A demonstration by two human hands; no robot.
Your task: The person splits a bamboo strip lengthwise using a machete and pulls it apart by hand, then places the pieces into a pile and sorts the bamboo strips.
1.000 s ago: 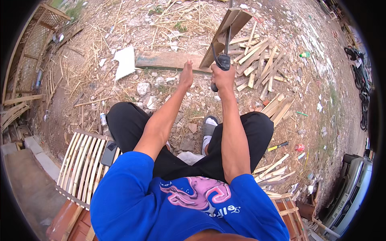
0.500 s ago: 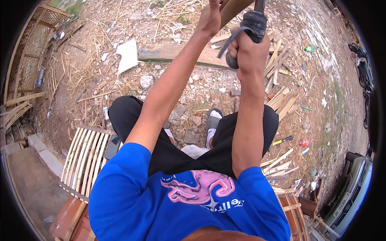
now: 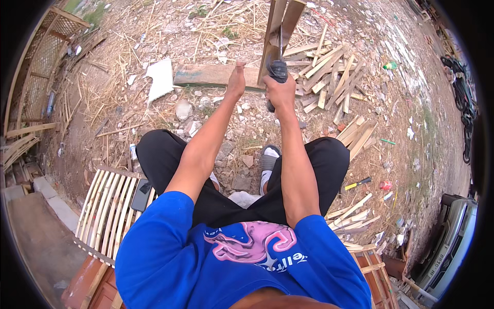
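My right hand [image 3: 281,95] grips the black-wrapped handle of a machete [image 3: 278,71]. Its narrow blade runs away from me, lodged in a brown length of split bamboo or wood [image 3: 267,49]. That piece parts into two halves on either side of the blade, and its far end leaves the top of the picture. My left hand [image 3: 236,81] is held open to the left of the split piece, apart from it and holding nothing. Below both lies a thick wooden plank [image 3: 206,75] across the ground in front of my feet.
Split slats [image 3: 334,72] lie heaped right of the plank, with more sticks [image 3: 360,136] nearer. A yellow-handled knife [image 3: 358,183] rests by my right knee. At left are a slatted bamboo panel [image 3: 103,206], a phone [image 3: 142,194] and a white board [image 3: 160,80]. Rubble covers the ground.
Both hands have come back nearer to me, the right also moving left with the machete. My left hand is now away from the wood, which stands split apart around the blade.
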